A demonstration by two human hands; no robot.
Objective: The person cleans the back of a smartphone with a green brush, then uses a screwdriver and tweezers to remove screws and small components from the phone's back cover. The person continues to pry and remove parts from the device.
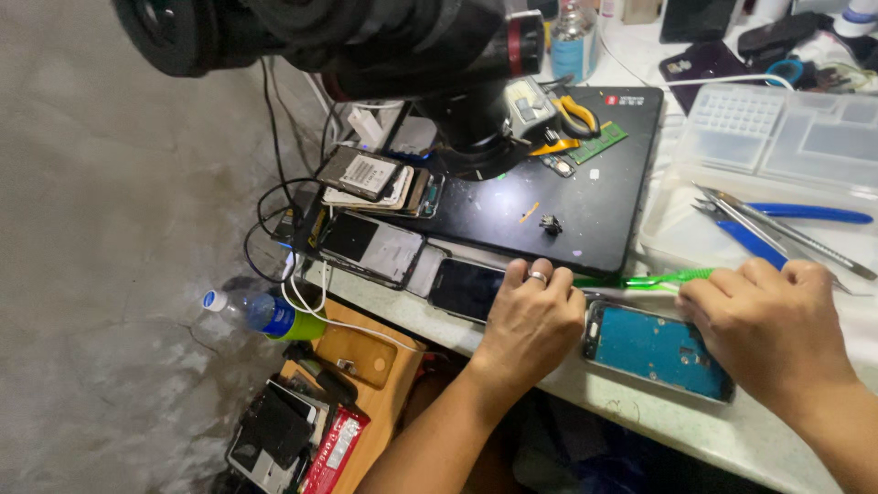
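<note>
An opened phone (657,349) with a blue inner frame lies flat on the white bench between my hands. My left hand (530,320), a ring on one finger, rests curled at the phone's left end and on a dark phone (465,289) beside it. My right hand (782,329) is closed around a green toothbrush (651,280), whose handle runs left along the phone's far edge. What the fingers of my left hand do underneath is hidden.
A black mat (567,197) holds small parts, a green circuit strip and yellow-handled pliers (574,114). A microscope (384,41) hangs over it. Stacked phones (375,183) sit left; a clear tray (786,137) with blue-handled tools (805,215) sits right. A bottle (261,313) lies below.
</note>
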